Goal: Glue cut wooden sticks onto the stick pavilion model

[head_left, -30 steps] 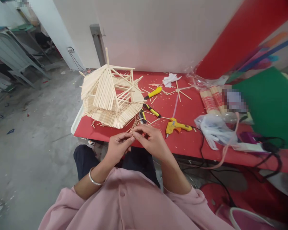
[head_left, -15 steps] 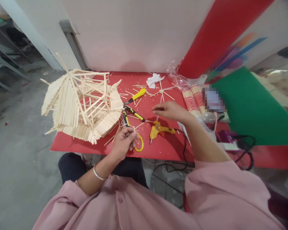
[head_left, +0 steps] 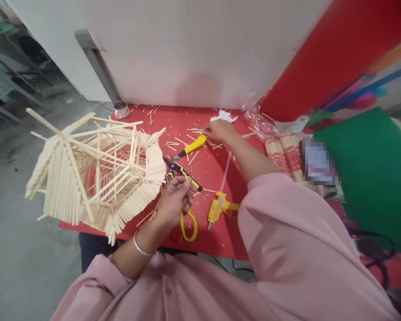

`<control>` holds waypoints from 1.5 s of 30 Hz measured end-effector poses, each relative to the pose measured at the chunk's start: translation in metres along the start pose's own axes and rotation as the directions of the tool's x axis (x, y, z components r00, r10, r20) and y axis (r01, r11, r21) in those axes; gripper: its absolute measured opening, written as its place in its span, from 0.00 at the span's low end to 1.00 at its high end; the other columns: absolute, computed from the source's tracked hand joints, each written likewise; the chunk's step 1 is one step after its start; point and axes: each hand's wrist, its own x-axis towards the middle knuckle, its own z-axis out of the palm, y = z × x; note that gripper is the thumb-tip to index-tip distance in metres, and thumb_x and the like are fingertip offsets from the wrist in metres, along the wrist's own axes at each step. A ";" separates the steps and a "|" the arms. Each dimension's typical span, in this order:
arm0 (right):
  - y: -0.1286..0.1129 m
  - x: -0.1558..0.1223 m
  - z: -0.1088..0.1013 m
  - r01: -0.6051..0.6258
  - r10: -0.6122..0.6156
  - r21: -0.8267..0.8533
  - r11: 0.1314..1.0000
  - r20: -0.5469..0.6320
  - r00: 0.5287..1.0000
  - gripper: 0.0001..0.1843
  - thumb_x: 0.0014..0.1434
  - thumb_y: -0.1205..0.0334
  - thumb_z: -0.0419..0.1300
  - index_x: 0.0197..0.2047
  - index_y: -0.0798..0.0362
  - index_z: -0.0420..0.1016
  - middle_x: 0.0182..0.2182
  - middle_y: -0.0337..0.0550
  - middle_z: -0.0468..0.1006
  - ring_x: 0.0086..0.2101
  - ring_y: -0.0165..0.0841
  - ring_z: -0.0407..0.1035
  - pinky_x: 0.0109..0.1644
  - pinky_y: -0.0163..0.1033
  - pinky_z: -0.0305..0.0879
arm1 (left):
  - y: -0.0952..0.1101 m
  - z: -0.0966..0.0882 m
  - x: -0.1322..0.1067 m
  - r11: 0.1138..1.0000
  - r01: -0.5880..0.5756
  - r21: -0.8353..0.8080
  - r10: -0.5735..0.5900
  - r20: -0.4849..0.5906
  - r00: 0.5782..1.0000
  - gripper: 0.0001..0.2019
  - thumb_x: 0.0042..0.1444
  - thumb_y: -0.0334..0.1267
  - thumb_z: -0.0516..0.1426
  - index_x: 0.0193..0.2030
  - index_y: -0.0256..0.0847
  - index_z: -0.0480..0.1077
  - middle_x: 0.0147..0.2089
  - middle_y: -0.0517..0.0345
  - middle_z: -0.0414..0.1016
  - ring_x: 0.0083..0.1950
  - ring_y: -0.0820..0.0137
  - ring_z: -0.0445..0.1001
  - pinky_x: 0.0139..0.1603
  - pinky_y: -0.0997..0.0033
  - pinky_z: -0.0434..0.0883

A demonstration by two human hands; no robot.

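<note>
On the red table (head_left: 207, 243), stick-built model (head_left: 65, 178) sits between 9 and 10 o'clock from the left hand (head_left: 177, 196), its roof partly covered. Left thumb and fingers pinch 1 short pale stick (head_left: 186, 176). Right hand (head_left: 220, 131) at 1 o'clock, fingertips down among loose stick pieces (head_left: 196, 130), near the yellow-handled knife (head_left: 196, 145); cannot tell whether it grips any. Black-and-yellow pliers (head_left: 195, 184) partly behind left hand, at 12; yellow loop (head_left: 195, 225) at 5. Glue gun (head_left: 217, 207) between 3 and 4, mug (head_left: 120, 113) at 11.
</note>
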 end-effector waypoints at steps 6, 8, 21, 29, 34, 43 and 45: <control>-0.006 0.017 0.012 0.050 -0.045 -0.101 0.994 0.058 0.997 0.21 0.62 0.62 0.56 0.53 0.60 0.81 0.51 0.66 0.80 0.49 0.48 0.72 0.50 0.46 0.62 | -0.006 -0.004 0.003 1.000 0.013 0.017 -0.012 -0.006 1.000 0.22 0.46 0.50 0.70 0.35 0.40 0.65 0.27 0.63 0.75 0.16 0.82 0.64 0.16 0.81 0.58; -0.005 0.015 0.012 0.053 -0.045 -0.119 0.991 0.071 0.996 0.20 0.61 0.62 0.57 0.53 0.60 0.81 0.50 0.66 0.80 0.49 0.49 0.72 0.50 0.46 0.63 | -0.009 -0.006 0.001 1.000 0.015 0.016 -0.015 0.001 1.000 0.22 0.47 0.50 0.70 0.35 0.40 0.65 0.27 0.63 0.75 0.17 0.82 0.64 0.16 0.82 0.58; -0.071 -0.010 -0.007 0.250 -0.251 0.011 0.968 0.035 0.967 0.17 0.64 0.54 0.57 0.52 0.45 0.82 0.48 0.46 0.83 0.46 0.40 0.73 0.43 0.39 0.62 | -0.013 -0.004 -0.005 0.999 0.032 0.014 -0.030 -0.085 0.996 0.23 0.47 0.53 0.69 0.33 0.39 0.66 0.28 0.63 0.73 0.18 0.82 0.64 0.16 0.81 0.55; -0.110 0.006 -0.002 0.295 -0.295 0.016 0.955 0.086 0.952 0.16 0.63 0.58 0.58 0.49 0.52 0.84 0.47 0.54 0.83 0.45 0.42 0.72 0.45 0.41 0.61 | -0.019 -0.013 -0.002 0.999 -0.017 -0.043 0.012 -0.119 0.993 0.23 0.46 0.53 0.70 0.34 0.40 0.64 0.30 0.65 0.73 0.19 0.82 0.64 0.16 0.81 0.57; -0.110 0.008 -0.006 0.287 -0.288 0.025 0.958 0.114 0.951 0.14 0.62 0.58 0.59 0.46 0.52 0.84 0.45 0.55 0.83 0.45 0.43 0.73 0.45 0.41 0.62 | -0.019 -0.014 -0.002 1.000 0.001 -0.007 -0.002 -0.058 0.998 0.22 0.49 0.54 0.68 0.33 0.40 0.65 0.28 0.64 0.72 0.19 0.82 0.64 0.16 0.81 0.56; -0.128 -0.004 0.005 0.301 -0.310 0.089 0.950 0.127 0.942 0.16 0.53 0.58 0.67 0.44 0.56 0.84 0.44 0.59 0.82 0.46 0.47 0.73 0.48 0.44 0.62 | -0.023 -0.012 -0.004 0.998 0.039 -0.051 -0.042 -0.069 0.997 0.24 0.45 0.53 0.70 0.34 0.40 0.64 0.26 0.65 0.73 0.17 0.81 0.63 0.15 0.81 0.56; -0.128 -0.010 -0.001 0.282 -0.295 0.111 0.953 0.122 0.948 0.16 0.50 0.59 0.68 0.41 0.58 0.84 0.42 0.60 0.82 0.45 0.49 0.73 0.46 0.45 0.63 | -0.023 -0.013 -0.007 0.998 0.031 -0.059 -0.035 -0.078 0.996 0.23 0.46 0.52 0.70 0.35 0.40 0.65 0.26 0.66 0.73 0.17 0.81 0.64 0.15 0.82 0.56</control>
